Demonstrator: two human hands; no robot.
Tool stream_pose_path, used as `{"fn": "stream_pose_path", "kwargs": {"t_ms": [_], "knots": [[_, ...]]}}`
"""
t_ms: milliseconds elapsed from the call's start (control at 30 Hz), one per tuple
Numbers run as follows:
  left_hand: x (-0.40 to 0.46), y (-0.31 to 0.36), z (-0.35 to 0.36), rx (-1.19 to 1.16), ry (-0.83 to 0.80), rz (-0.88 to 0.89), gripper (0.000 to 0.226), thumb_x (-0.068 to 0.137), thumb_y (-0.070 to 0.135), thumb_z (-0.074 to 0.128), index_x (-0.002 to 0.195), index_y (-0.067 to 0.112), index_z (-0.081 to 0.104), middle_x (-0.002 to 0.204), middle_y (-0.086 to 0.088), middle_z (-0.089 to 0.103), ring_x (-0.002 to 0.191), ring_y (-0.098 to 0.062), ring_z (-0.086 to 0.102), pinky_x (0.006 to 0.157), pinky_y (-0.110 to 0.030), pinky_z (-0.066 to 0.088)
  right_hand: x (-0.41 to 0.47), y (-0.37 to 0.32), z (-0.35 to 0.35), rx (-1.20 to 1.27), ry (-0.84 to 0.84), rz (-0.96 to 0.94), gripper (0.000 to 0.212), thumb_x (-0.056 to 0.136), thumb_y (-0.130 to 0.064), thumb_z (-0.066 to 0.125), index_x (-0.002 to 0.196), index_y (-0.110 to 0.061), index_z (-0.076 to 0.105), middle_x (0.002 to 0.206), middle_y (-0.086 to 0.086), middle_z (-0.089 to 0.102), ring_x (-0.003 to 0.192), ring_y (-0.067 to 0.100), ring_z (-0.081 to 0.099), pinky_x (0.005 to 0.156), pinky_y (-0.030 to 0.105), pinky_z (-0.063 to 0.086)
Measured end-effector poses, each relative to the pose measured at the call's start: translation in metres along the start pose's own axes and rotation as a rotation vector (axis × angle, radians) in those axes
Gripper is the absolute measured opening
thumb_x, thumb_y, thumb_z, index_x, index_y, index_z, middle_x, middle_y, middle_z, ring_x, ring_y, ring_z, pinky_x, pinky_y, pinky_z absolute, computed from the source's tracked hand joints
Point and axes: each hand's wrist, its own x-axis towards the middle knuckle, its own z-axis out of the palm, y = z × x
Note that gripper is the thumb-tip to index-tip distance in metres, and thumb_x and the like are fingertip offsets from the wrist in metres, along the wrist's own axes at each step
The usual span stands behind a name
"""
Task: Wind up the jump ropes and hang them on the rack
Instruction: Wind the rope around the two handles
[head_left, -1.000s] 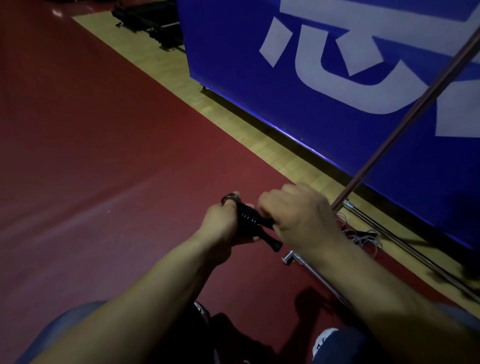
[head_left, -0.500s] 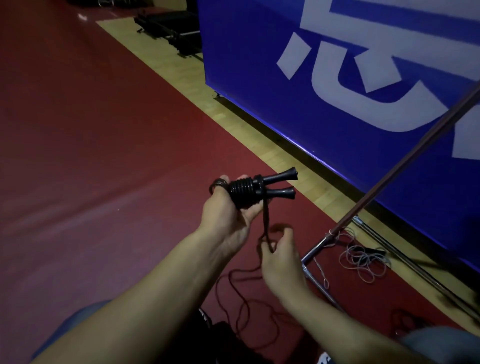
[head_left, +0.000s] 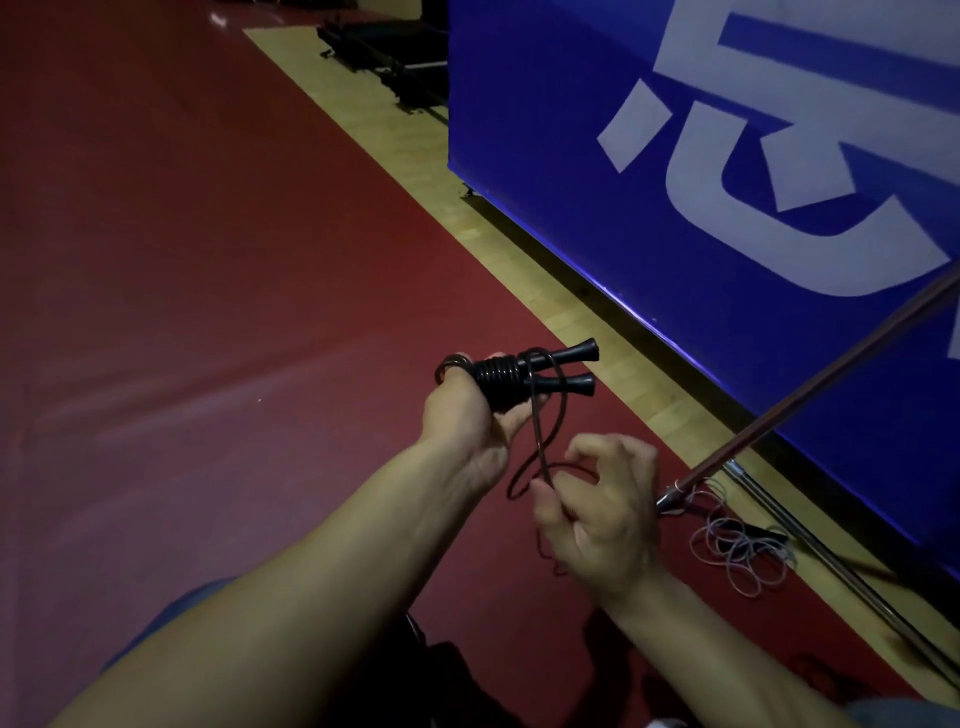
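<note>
My left hand (head_left: 470, 426) grips two black jump rope handles (head_left: 524, 371) held side by side, their flared ends pointing right. Several turns of dark rope are wound tightly around them. A loose length of the dark rope (head_left: 543, 441) hangs from the handles in a loop down to my right hand (head_left: 597, 509), which pinches it between thumb and fingers just below and right of the handles. The rest of the rope trails down behind my right wrist. The metal rack (head_left: 779, 415) rises as a slanted pole to the right.
A pale coiled jump rope (head_left: 743, 556) lies on the floor by the rack's base bar (head_left: 841, 566). A large blue banner board (head_left: 727, 156) stands close behind the rack. Black equipment (head_left: 384, 57) sits at the far end of the wooden strip. Red floor spreads left.
My right hand left the handles, dropped below them and took hold of the loose rope. A new loop now lies over the handles. My left hand has lifted the handles slightly.
</note>
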Motion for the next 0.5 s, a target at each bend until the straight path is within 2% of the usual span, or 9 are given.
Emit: {"fn": "stream_pose_path", "kwargs": {"t_ms": [33, 100, 167, 200, 267, 333, 367, 433, 500], "knots": [[0.000, -0.002, 0.000, 0.018, -0.007, -0.003, 0.016, 0.106, 0.017, 0.040, 0.101, 0.006, 0.052, 0.092, -0.011, 0.061, 0.078, -0.023, 0.064, 0.058, -0.041, 0.061, 0.003, 0.001, -0.001, 0.063, -0.029, -0.025, 0.046, 0.094, -0.034, 0.051, 0.057, -0.007, 0.062, 0.094, 0.008, 0.062, 0.088, 0.029, 0.054, 0.079, 0.032, 0.042], [-0.002, -0.007, 0.001, 0.027, -0.037, -0.030, 0.018, 0.106, 0.020, 0.042, 0.102, 0.007, 0.054, 0.092, -0.010, 0.062, 0.077, -0.023, 0.065, 0.058, -0.041, 0.061, 0.005, -0.002, -0.006, 0.269, -0.077, 0.098, 0.039, 0.088, -0.029, 0.053, 0.060, -0.003, 0.061, 0.102, 0.010, 0.061, 0.091, 0.021, 0.059, 0.076, 0.031, 0.049], [-0.003, -0.010, 0.002, 0.004, -0.071, -0.076, 0.027, 0.106, 0.024, 0.042, 0.120, 0.004, 0.054, 0.096, -0.011, 0.063, 0.077, -0.024, 0.065, 0.050, -0.039, 0.059, 0.004, -0.010, -0.011, 0.451, -0.057, 0.265, 0.040, 0.088, -0.036, 0.047, 0.061, -0.007, 0.056, 0.104, 0.004, 0.055, 0.099, 0.012, 0.057, 0.078, 0.024, 0.048], [-0.002, -0.011, 0.001, -0.017, -0.076, -0.092, 0.032, 0.106, 0.025, 0.043, 0.128, 0.004, 0.052, 0.099, -0.012, 0.062, 0.078, -0.024, 0.066, 0.047, -0.037, 0.058, 0.003, -0.014, -0.012, 0.497, -0.020, 0.319, 0.043, 0.090, -0.040, 0.043, 0.059, -0.012, 0.053, 0.099, 0.000, 0.053, 0.101, 0.013, 0.056, 0.078, 0.024, 0.046], [0.000, -0.012, 0.001, -0.049, -0.094, -0.104, 0.032, 0.105, 0.025, 0.044, 0.131, 0.006, 0.050, 0.100, -0.012, 0.062, 0.080, -0.024, 0.065, 0.045, -0.036, 0.057, 0.001, -0.016, -0.010, 0.551, 0.047, 0.418, 0.047, 0.094, -0.040, 0.036, 0.054, -0.021, 0.052, 0.086, -0.007, 0.050, 0.093, 0.021, 0.056, 0.078, 0.036, 0.045], [-0.001, -0.011, 0.001, -0.057, -0.100, -0.109, 0.023, 0.106, 0.024, 0.043, 0.120, 0.008, 0.052, 0.095, -0.011, 0.063, 0.077, -0.024, 0.066, 0.045, -0.035, 0.057, 0.004, -0.015, -0.009, 0.541, 0.086, 0.486, 0.049, 0.097, -0.037, 0.037, 0.055, -0.030, 0.059, 0.084, -0.012, 0.048, 0.079, 0.024, 0.057, 0.077, 0.050, 0.045], [-0.001, -0.012, 0.002, -0.057, -0.100, -0.117, 0.021, 0.106, 0.024, 0.043, 0.115, 0.008, 0.052, 0.092, -0.011, 0.063, 0.074, -0.024, 0.067, 0.045, -0.035, 0.057, 0.005, -0.013, -0.008, 0.483, 0.100, 0.457, 0.047, 0.098, -0.037, 0.040, 0.056, -0.032, 0.061, 0.083, -0.012, 0.047, 0.077, 0.022, 0.056, 0.077, 0.050, 0.044], [-0.003, -0.012, 0.002, -0.051, -0.108, -0.132, 0.023, 0.106, 0.025, 0.042, 0.114, 0.007, 0.053, 0.090, -0.011, 0.065, 0.065, -0.024, 0.071, 0.048, -0.037, 0.059, 0.005, -0.010, -0.005, 0.357, 0.094, 0.371, 0.037, 0.092, -0.036, 0.051, 0.059, -0.025, 0.063, 0.081, -0.008, 0.043, 0.082, 0.013, 0.050, 0.078, 0.035, 0.041], [-0.005, -0.013, 0.002, -0.019, -0.121, -0.139, 0.032, 0.106, 0.027, 0.041, 0.131, 0.007, 0.050, 0.095, -0.011, 0.065, 0.063, -0.023, 0.072, 0.047, -0.036, 0.058, 0.003, -0.009, -0.002, 0.373, 0.089, 0.451, 0.026, 0.082, -0.043, 0.061, 0.072, -0.020, 0.052, 0.086, -0.005, 0.040, 0.088, 0.007, 0.046, 0.082, 0.026, 0.039]]}}
